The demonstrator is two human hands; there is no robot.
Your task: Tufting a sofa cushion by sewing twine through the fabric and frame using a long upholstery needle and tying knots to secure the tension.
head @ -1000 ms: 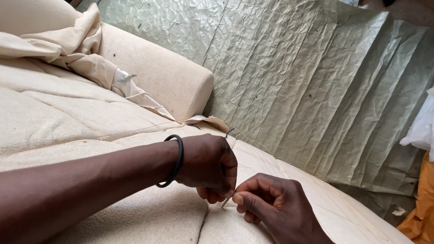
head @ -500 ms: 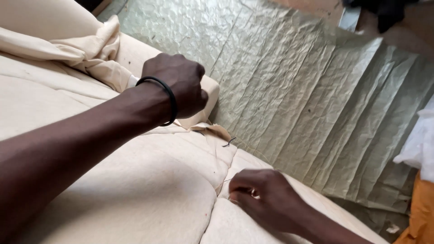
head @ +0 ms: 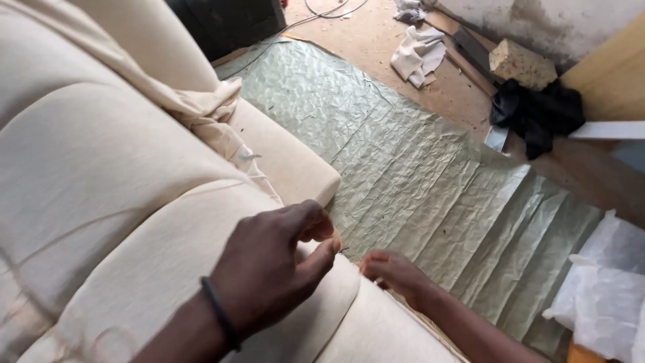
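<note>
Workshop floor, green crinkled sheet beside cream sofa. Left hand pinches a thin needle at the sofa's front seam, thumb and forefinger closed for control. Right hand presses fabric just beside, fingers curled; what it holds, can't tell.

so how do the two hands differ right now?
The left hand sits raised over the cream cushion, thumb and forefinger pinched on a thin needle; the right hand lies low, pressed against the cushion's edge. The left wrist wears a black band; the right wrist is bare. Both meet at the same cushion seam.
</note>
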